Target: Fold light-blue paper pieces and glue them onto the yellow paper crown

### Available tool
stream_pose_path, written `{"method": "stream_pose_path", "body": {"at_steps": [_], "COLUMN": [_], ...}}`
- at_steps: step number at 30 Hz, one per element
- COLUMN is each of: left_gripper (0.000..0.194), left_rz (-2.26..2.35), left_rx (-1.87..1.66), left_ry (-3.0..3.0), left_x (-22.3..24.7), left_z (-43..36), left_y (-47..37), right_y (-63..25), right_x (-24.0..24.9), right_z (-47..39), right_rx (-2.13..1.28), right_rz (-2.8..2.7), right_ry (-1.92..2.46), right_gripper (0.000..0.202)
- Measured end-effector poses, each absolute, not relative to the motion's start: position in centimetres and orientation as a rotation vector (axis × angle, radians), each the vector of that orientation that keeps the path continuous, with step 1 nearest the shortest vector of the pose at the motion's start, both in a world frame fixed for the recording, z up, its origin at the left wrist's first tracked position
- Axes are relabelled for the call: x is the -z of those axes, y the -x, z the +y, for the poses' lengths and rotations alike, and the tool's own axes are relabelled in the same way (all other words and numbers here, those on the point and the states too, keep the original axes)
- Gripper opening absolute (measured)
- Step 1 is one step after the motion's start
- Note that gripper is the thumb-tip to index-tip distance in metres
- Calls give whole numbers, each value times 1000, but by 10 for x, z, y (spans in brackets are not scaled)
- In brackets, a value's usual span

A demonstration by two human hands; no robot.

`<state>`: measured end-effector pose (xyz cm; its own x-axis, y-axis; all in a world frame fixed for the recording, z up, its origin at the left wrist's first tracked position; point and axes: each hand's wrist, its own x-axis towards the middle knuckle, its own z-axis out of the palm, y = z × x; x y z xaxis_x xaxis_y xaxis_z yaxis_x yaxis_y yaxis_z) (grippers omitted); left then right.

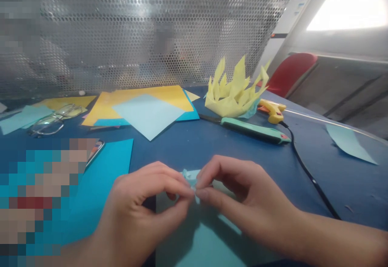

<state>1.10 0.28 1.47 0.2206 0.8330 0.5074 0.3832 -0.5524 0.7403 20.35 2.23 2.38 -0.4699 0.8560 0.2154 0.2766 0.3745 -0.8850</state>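
Pinching a small twist of pale-blue paper (186,175), the left hand (145,202) and right hand (242,190) meet fingertip to fingertip in the head view, slightly toward 6 o'clock from its centre. Each has thumb and forefinger closed together on the paper, with the other fingers loosely curled; the exact hold is partly hidden by the fingertips. Directly beneath, reaching toward 6 o'clock, lies a light-blue sheet (209,248) on the blue counter (169,147), shaded by both hands.

Taken from the hands, a bright-blue sheet (118,170) is at 9 o'clock, and wire-framed glasses (47,128) rest farther off at 10. At 11 o'clock a pale-blue square (150,113) overlaps a yellow sheet (104,107). A spiky yellow paper form (227,106) stands at 1 o'clock. A green-handled tool (253,129) lies at 2, with a yellow glue gun (275,113) beyond it; a black cord (315,182) runs from the gun toward 3 o'clock.
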Motion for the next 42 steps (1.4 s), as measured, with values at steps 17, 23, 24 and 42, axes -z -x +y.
{"method": "stream_pose_path", "body": {"at_steps": [17, 23, 24, 42], "left_gripper": [18, 24, 25, 27], "left_rz": [1157, 1112, 1112, 1203], "left_rx": [-1175, -1199, -1210, -1240], "left_ry": [-1904, -2054, -2063, -1965], "left_x": [-12, -10, -10, -7], "left_z": [4, 3, 3, 1], "left_y": [-10, -7, -7, -4], "right_y": [-201, -202, -202, -199], "right_x": [-26, -24, -24, -23], "right_z": [26, 25, 25, 21], "right_rx": [-1202, -1309, -1295, -882], "right_rz": [-1926, -1921, -1929, -2089], "right_ry": [1010, 1007, 1009, 1059], "right_gripper": [9, 9, 9, 10]}}
